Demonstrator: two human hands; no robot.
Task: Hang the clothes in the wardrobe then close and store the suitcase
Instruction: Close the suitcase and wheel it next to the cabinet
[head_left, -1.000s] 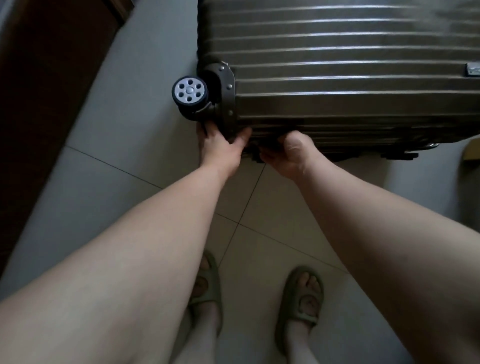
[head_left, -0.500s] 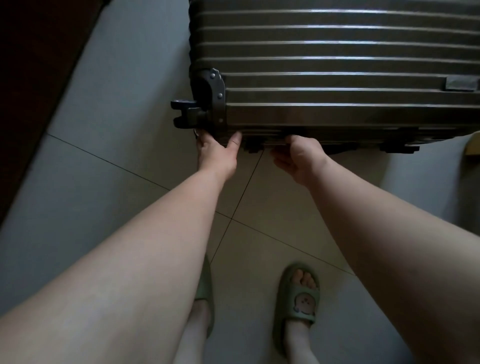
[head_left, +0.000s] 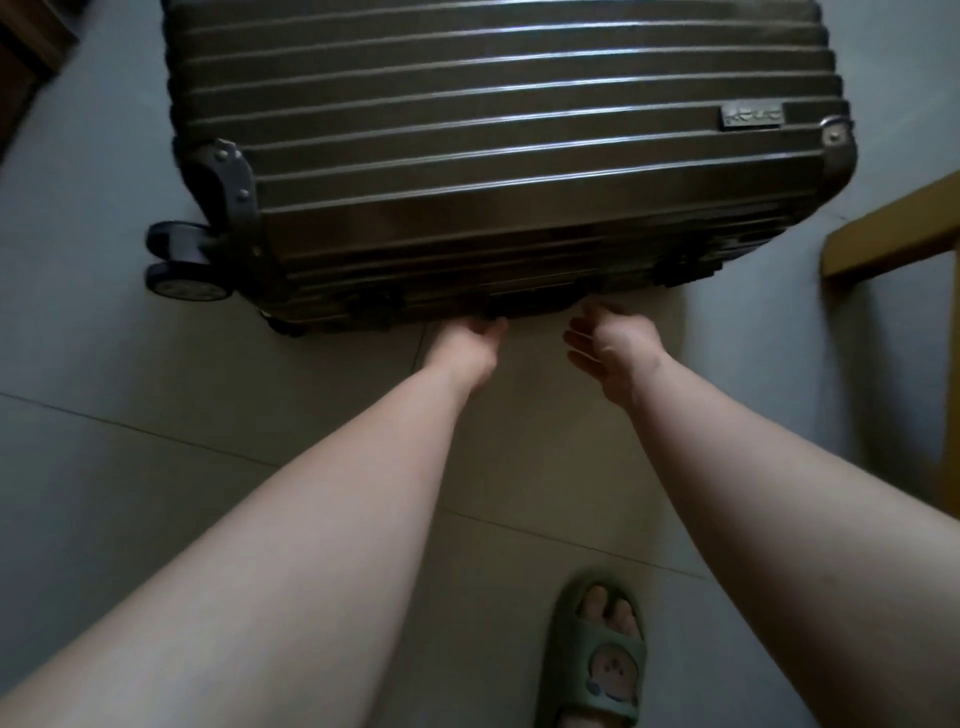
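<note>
The dark ribbed hard-shell suitcase (head_left: 493, 156) lies flat and closed on the tiled floor, its twin wheels (head_left: 184, 265) sticking out at the near left corner. A black side handle (head_left: 535, 304) sits in the middle of its near edge. My left hand (head_left: 467, 345) is curled around the left end of that handle, fingers tucked under it. My right hand (head_left: 615, 348) hovers just off the handle's right end, fingers spread and thumb pointing at the case, holding nothing. No clothes are in sight.
A light wooden furniture frame (head_left: 893, 234) stands right of the suitcase. Dark wooden furniture (head_left: 26, 57) fills the top left corner. My foot in a green slipper (head_left: 597, 660) is on the tiles below my right arm.
Both hands have slid right along the suitcase's near edge, from the wheel corner to the middle handle. My right hand has let go and opened. The view has pulled back.
</note>
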